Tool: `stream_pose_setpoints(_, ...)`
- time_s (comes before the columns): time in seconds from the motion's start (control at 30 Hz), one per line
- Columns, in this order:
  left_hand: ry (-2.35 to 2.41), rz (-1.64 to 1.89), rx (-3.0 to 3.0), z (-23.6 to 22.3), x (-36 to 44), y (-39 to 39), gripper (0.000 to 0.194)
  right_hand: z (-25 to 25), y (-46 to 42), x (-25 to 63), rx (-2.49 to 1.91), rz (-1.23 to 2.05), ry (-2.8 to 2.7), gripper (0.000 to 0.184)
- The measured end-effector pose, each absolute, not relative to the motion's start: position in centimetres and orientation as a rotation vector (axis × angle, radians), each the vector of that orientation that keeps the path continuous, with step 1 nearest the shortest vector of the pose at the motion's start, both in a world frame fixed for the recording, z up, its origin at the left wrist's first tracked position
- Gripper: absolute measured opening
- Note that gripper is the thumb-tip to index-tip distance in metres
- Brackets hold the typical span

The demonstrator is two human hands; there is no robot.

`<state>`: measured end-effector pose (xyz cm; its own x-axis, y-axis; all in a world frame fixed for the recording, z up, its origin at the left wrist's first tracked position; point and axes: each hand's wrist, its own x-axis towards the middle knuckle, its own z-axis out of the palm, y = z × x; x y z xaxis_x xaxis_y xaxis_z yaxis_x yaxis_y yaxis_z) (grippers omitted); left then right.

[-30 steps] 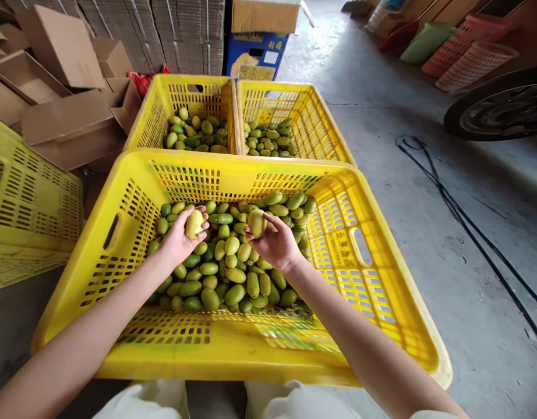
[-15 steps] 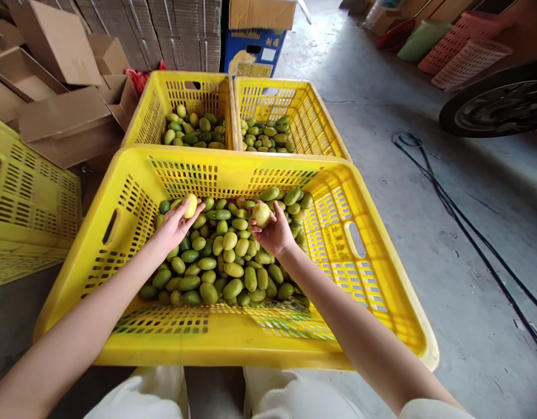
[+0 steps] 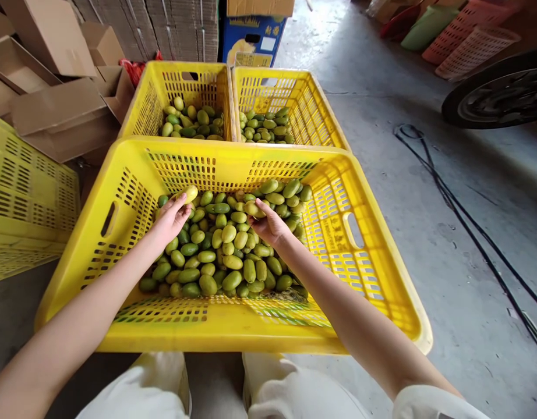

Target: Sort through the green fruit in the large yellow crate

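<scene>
A large yellow plastic crate (image 3: 373,273) in front of me holds a heap of small green and yellowish oval fruits (image 3: 227,256). My left hand (image 3: 170,218) is over the left of the heap, its fingertips closed on a yellow fruit (image 3: 188,194). Over the middle of the heap, my right hand (image 3: 268,224) grips another yellowish fruit (image 3: 251,208), held low against the pile. Behind stand two smaller yellow crates: the left crate (image 3: 137,110) and the right crate (image 3: 321,116), each partly filled with the same fruits.
Cardboard boxes (image 3: 59,110) pile up at the back left, with another yellow crate (image 3: 28,198) at the left edge. A black cable (image 3: 452,203) runs over the concrete floor on the right. A tyre (image 3: 500,93) and pink baskets (image 3: 469,43) lie far right.
Both hands have moved forward and lower over the heap, each still holding its fruit. The right hand has turned and brought its fruit down to the pile.
</scene>
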<state>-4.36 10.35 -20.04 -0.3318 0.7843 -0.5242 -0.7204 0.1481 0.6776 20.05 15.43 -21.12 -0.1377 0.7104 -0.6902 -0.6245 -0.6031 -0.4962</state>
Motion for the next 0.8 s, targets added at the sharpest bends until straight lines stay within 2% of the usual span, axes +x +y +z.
stream_pose_setpoints(0.1, 1.139, 1.513, 0.078, -20.0, -4.3, 10.2, 0.025, -20.4, 15.2, 20.0, -1.196, 1.925, -0.049, 0.014)
stream_pose_setpoints(0.37, 1.218, 1.478, -0.024, -19.0, -3.9, 10.3, 0.039, -20.3, 15.1, 19.7, -1.19, 1.992, -0.222, 0.021)
stream_pose_setpoints(0.6, 1.184, 1.334, 0.055, -17.9, -4.1, 9.9, 0.025, -20.6, 15.0, 20.8, -1.143, 2.083, -0.283, 0.012)
stream_pose_setpoints(0.67, 1.2, 1.3, 0.053, -17.7, -4.1, 9.8, 0.029, -20.5, 14.8, 20.7, -1.126, 2.087, -0.295, 0.008)
stream_pose_setpoints(0.8, 1.206, 1.26, 0.018, -17.4, -4.2, 9.7, 0.039, -20.0, 14.6, 20.3, -1.086, 2.112, -0.277, 0.012)
